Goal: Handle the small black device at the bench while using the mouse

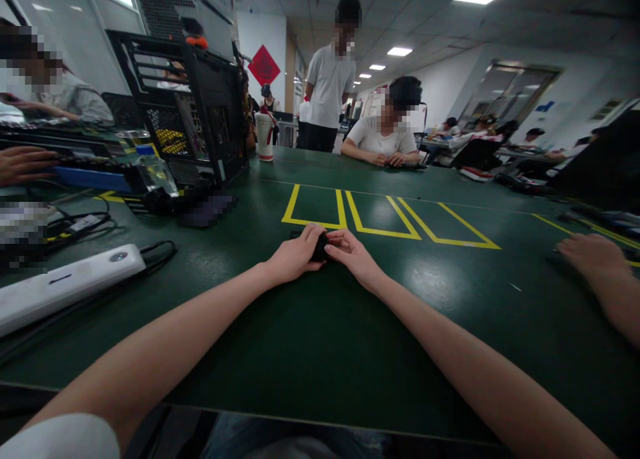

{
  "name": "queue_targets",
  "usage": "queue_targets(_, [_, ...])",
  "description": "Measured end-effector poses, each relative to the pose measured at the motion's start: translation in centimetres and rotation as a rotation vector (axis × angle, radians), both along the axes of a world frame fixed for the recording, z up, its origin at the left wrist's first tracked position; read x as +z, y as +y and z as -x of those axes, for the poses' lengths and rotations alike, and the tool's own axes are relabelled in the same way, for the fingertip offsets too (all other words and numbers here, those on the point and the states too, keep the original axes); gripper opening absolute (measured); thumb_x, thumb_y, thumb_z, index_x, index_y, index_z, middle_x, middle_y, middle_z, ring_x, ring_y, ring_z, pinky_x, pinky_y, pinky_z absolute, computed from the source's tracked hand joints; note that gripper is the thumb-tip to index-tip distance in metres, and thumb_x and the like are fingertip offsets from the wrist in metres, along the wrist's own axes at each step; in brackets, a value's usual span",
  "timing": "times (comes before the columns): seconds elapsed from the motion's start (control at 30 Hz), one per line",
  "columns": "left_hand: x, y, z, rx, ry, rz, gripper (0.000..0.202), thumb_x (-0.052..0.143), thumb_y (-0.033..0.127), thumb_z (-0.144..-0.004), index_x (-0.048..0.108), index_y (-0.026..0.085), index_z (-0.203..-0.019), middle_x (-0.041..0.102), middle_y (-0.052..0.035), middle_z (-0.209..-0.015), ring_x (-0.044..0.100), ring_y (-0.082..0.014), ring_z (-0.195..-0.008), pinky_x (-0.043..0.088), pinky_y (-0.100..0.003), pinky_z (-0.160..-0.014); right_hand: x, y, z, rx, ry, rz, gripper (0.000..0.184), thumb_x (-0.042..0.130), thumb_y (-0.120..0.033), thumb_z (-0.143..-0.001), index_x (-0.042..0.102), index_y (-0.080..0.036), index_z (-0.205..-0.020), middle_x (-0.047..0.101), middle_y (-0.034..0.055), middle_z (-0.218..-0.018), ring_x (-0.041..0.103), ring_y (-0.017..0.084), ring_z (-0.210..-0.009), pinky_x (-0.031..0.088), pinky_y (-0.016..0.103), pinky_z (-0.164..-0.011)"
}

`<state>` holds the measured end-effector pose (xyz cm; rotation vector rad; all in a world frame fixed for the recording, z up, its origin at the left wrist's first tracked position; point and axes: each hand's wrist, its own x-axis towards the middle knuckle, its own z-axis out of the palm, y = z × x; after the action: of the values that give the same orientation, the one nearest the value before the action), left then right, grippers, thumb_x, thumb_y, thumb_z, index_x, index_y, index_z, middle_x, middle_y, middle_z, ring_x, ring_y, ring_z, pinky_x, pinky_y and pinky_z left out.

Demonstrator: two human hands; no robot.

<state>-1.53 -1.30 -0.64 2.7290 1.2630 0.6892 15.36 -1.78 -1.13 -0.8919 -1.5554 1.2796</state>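
A small black object (321, 247) sits between my two hands, low over the green tabletop (320, 339). My left hand (296, 252) is wrapped round its left side, with fingers over the top and the thumb below. From the right, my right hand (354, 258) meets it with thumb and fingertips pinched at its edge. My fingers cover much of the object, and its kind is too dark to make out. Just beyond my hands, yellow tape outlines (375, 231) mark the table.
At left lie a white power strip (75, 286), cables and a blue-capped bottle (155, 169), before an open black computer case (200, 112). A paper cup (265, 137) stands farther back. Other people's hands (597, 262) rest at the right and left edges. A person (383, 129) sits opposite.
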Motion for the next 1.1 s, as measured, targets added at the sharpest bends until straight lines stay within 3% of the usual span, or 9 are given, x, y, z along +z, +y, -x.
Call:
queue_targets(0.33, [0.14, -0.12, 0.04, -0.006, 0.019, -0.005, 0.065, 0.06, 0.026, -0.069, 0.02, 0.02, -0.12, 0.034, -0.0121, -0.127, 0.058, -0.0239, -0.088, 0.05, -0.035, -0.065, -0.09, -0.2, -0.4, 0.076, -0.021, -0.029, 0.039, 0.067, -0.019, -0.063, 0.046, -0.025, -0.096, 0.052, 0.0001, -0.098, 0.052, 0.015, -0.096, 0.039, 0.038, -0.091])
queue_targets(0.57, [0.21, -0.12, 0.0, -0.012, 0.002, -0.003, 0.06, 0.056, 0.031, -0.073, 0.021, 0.02, -0.12, 0.035, -0.0119, -0.126, 0.058, -0.0237, -0.09, 0.051, -0.034, -0.065, -0.04, -0.31, -0.12, 0.018, 0.004, -0.035, 0.021, 0.059, -0.03, -0.073, 0.049, -0.024, -0.091, 0.051, 0.0008, -0.094, 0.052, 0.015, -0.093, 0.042, 0.037, -0.087])
queue_targets(0.8, [0.17, -0.15, -0.04, 0.001, 0.0, 0.007, 0.062, 0.058, 0.029, -0.071, 0.021, 0.021, -0.12, 0.035, -0.0115, -0.127, 0.058, -0.0235, -0.09, 0.05, -0.035, -0.068, -0.09, 0.05, -0.11, -0.007, -0.051, -0.002, 0.03, 0.059, -0.029, -0.072, 0.051, -0.023, -0.1, 0.053, 0.0029, -0.1, 0.051, 0.016, -0.098, 0.039, 0.038, -0.09])
queue_targets(1.0, [0.11, -0.06, 0.02, 0.0, 0.007, 0.006, 0.065, 0.06, 0.027, -0.069, 0.021, 0.021, -0.12, 0.034, -0.0116, -0.126, 0.059, -0.0236, -0.088, 0.05, -0.035, -0.066, 0.15, -0.21, -0.29, 0.086, 0.009, 0.0, 0.036, 0.066, -0.021, -0.065, 0.049, -0.025, -0.097, 0.053, 0.0006, -0.1, 0.053, 0.015, -0.096, 0.04, 0.037, -0.09])
queue_targets(1.1, [0.18, -0.11, 0.06, -0.007, 0.005, 0.001, 0.063, 0.059, 0.028, -0.071, 0.021, 0.021, -0.12, 0.034, -0.0119, -0.127, 0.059, -0.0229, -0.086, 0.05, -0.035, -0.065, 0.11, -0.27, -0.26, 0.071, 0.013, -0.006, 0.031, 0.064, -0.025, -0.068, 0.049, -0.025, -0.095, 0.054, 0.0004, -0.097, 0.052, 0.015, -0.095, 0.04, 0.037, -0.089])
